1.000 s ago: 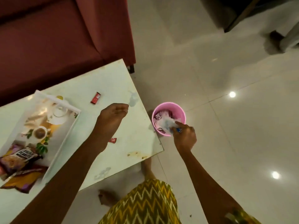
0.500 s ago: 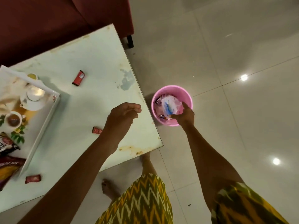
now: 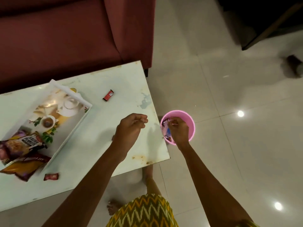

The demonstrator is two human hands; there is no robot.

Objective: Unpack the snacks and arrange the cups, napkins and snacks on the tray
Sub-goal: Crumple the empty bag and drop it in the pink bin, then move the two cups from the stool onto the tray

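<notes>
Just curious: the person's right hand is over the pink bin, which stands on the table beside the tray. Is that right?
Not quite. The head view shows the right hand over the pink bin, but the bin stands on the floor, off the table edge, away from the tray.

maroon sofa (image 3: 65, 33), pink bin (image 3: 191, 128), tiled floor (image 3: 246, 145)

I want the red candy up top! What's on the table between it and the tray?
Nothing: the head view shows only bare table between the red candy and the tray.
</notes>
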